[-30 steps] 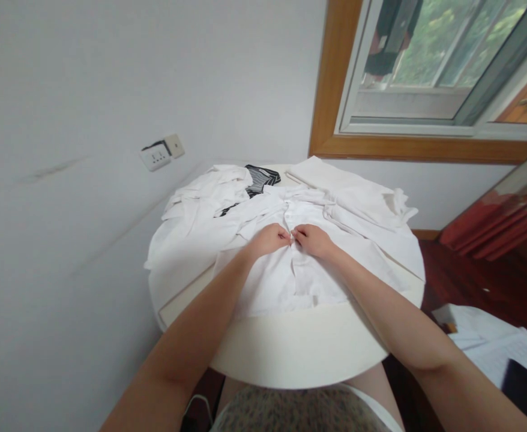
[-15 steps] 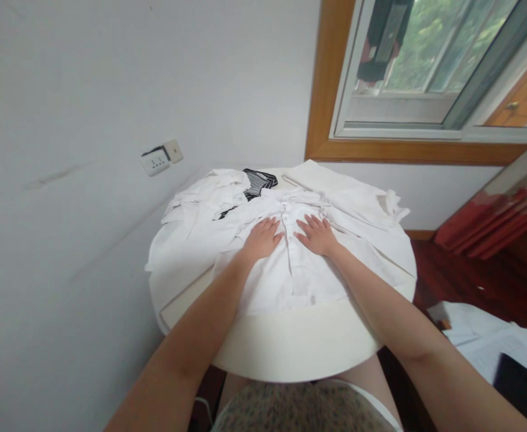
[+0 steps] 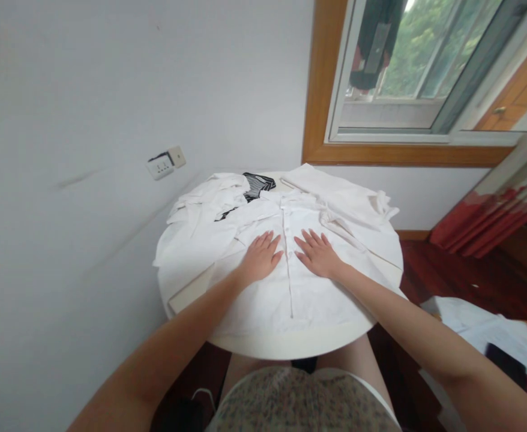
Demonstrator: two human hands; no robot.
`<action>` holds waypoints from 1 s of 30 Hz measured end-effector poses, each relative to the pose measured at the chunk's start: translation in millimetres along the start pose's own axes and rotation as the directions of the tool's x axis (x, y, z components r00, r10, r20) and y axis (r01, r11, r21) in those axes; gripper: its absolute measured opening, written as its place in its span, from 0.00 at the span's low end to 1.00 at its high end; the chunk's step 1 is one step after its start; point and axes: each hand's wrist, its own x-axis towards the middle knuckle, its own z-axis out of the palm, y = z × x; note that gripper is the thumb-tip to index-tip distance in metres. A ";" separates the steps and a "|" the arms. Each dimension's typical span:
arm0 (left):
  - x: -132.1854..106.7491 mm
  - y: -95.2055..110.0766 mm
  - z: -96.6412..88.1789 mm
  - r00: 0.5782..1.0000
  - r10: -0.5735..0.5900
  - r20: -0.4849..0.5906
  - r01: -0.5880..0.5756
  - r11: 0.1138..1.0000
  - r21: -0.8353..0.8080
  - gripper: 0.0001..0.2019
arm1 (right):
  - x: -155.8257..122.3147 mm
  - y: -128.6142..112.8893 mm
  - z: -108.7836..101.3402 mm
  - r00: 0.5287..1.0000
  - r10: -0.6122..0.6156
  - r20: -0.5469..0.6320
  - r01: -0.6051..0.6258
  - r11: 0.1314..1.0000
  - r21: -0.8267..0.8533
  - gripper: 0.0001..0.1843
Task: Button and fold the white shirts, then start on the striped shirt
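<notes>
A white button-front shirt (image 3: 304, 306) lies spread on the round cream table (image 3: 286, 348), its button strip running down the middle toward me. My left hand (image 3: 262, 255) rests flat on the cloth just left of the strip, fingers spread. On the other side of the strip, my right hand (image 3: 318, 253) also presses flat with fingers apart. Neither hand grips anything. The shirt's sleeves stretch out to both sides, and the cloth under my palms is hidden.
Crumpled white clothing (image 3: 213, 192) and a black-and-white striped cloth (image 3: 258, 185) lie at the back left. Folded white cloth (image 3: 331, 186) is at the back right. A wall socket (image 3: 161, 167) is on the left. Papers (image 3: 479, 327) and a dark object (image 3: 505, 365) sit at lower right.
Both hands have slid toward me over the shirt, staying flat. The shirt's lower edge now reaches nearer the table's front edge and looks smoother.
</notes>
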 end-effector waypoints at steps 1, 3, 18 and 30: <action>-7.2 1.5 -0.3 1.000 -0.008 0.000 0.008 1.000 -0.018 0.26 | -7.2 -1.9 -1.9 1.000 0.004 0.019 -0.004 1.000 0.013 0.32; -19.8 6.3 -2.6 0.999 -0.032 0.018 0.033 0.999 -0.036 0.26 | -17.1 -3.6 -9.3 0.999 0.002 0.049 -0.004 0.999 0.032 0.33; 9.1 -5.8 -4.9 0.996 -0.084 -0.012 0.084 0.996 -0.037 0.26 | 16.8 0.3 -4.0 0.994 0.096 0.058 -0.098 0.994 0.044 0.35; 0.9 16.1 -22.6 0.995 -0.097 -0.022 0.097 0.995 -0.021 0.22 | 21.9 4.1 -32.8 0.998 0.060 -0.001 -0.060 0.997 0.038 0.24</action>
